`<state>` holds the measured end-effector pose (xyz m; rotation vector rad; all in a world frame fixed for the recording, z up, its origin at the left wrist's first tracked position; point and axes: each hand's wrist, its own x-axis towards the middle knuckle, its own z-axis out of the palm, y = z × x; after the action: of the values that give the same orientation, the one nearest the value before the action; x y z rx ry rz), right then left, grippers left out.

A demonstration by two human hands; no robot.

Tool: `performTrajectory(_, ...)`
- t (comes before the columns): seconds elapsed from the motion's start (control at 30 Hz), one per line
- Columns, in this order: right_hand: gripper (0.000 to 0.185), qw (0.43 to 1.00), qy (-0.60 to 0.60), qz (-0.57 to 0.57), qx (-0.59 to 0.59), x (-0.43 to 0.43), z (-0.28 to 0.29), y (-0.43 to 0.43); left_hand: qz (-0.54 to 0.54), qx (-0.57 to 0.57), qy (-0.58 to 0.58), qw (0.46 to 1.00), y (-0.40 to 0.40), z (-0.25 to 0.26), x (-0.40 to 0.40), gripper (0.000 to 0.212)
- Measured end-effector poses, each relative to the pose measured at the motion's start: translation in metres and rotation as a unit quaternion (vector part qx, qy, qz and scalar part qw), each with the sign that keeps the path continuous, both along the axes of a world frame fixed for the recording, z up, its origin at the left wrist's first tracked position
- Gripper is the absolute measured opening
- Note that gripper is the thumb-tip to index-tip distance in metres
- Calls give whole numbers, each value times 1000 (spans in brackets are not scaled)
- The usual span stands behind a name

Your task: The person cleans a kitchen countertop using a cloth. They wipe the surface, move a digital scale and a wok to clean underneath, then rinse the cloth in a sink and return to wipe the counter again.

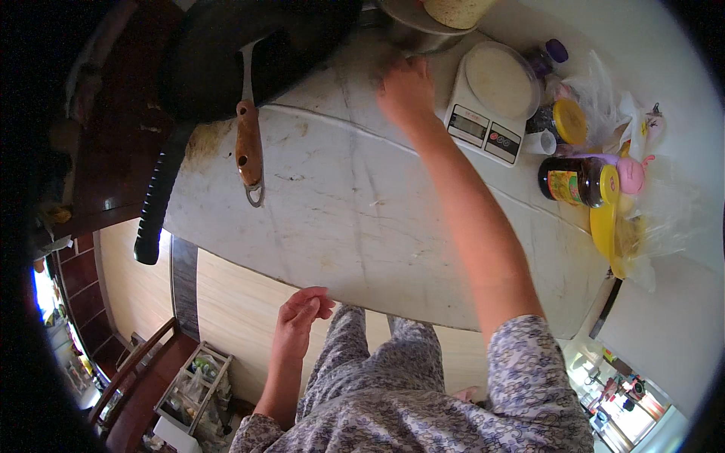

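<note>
My right hand [406, 90] reaches across the countertop [340, 198] to just below a metal pot [422, 39]. Its fingers are blurred and partly hidden, so I cannot tell whether they hold anything. To its right lies a white digital kitchen scale [484, 127] bearing a round container of pale contents [498, 79]. My left hand [308, 306] hangs near the front edge with curled fingers and nothing seen in it. A dark wok [209, 68] stands at the upper left, and a utensil with a wooden handle [249, 144] rests over its rim.
The wok's black handle [154, 209] juts past the counter's left edge. At right are a dark jar with a yellow lid [572, 181], another yellow-lidded jar [568, 122], a small white cup [541, 142] and plastic bags [662, 215]. A wooden chair [141, 374] and storage rack [195, 385] stand lower left.
</note>
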<state>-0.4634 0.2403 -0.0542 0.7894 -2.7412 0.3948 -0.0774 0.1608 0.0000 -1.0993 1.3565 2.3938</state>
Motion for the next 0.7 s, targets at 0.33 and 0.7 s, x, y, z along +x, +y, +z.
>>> performTrajectory(0.33, 25, 995, -8, -84, -51, 0, 1, -23, 1, -20, -10, 1000, 6, 0, -2, 26)
performTrajectory(0.7, 25, 991, -25, -132, -16, 6, 11, -40, 51, 6, -24, 998, -2, -7, 14, 23)
